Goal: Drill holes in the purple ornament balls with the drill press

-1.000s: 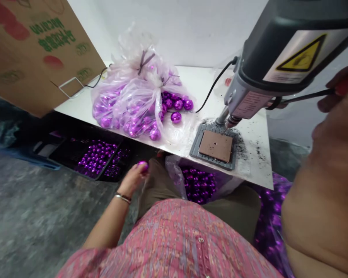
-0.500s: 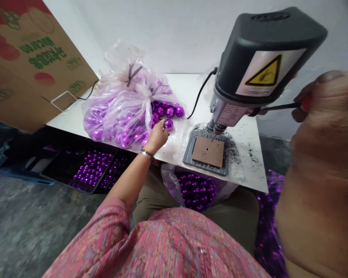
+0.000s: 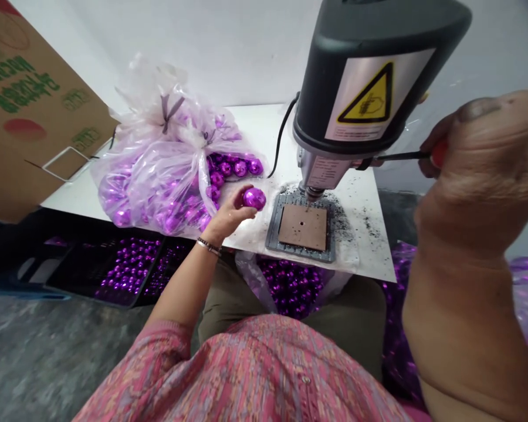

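Between the thumb and fingers of my left hand (image 3: pixel 232 214) is a shiny purple ball (image 3: pixel 254 199), held above the white table between the bags and the drill press. My right hand (image 3: pixel 479 140) is wrapped round the red-knobbed lever (image 3: pixel 405 156) of the black drill press (image 3: pixel 365 76). Under the drill's chuck (image 3: pixel 313 193) lies a brown square plate (image 3: pixel 303 227) with a small hole, resting on the grey base (image 3: pixel 273 237). More purple balls (image 3: pixel 240 168) spill from the mouth of a clear plastic bag (image 3: pixel 154 181).
Dark shavings (image 3: pixel 366 220) are scattered on the white table (image 3: pixel 264 126) by the base. A cardboard box (image 3: pixel 39 140) stands at the left. Below the table are a black crate (image 3: pixel 83 275) of purple balls and an open bag of them (image 3: pixel 290 284) at my lap.
My left hand has lifted a purple ball away from the others by the bag and turned so that the ball shows. My right hand stays on the lever. The camera view has shifted slightly.
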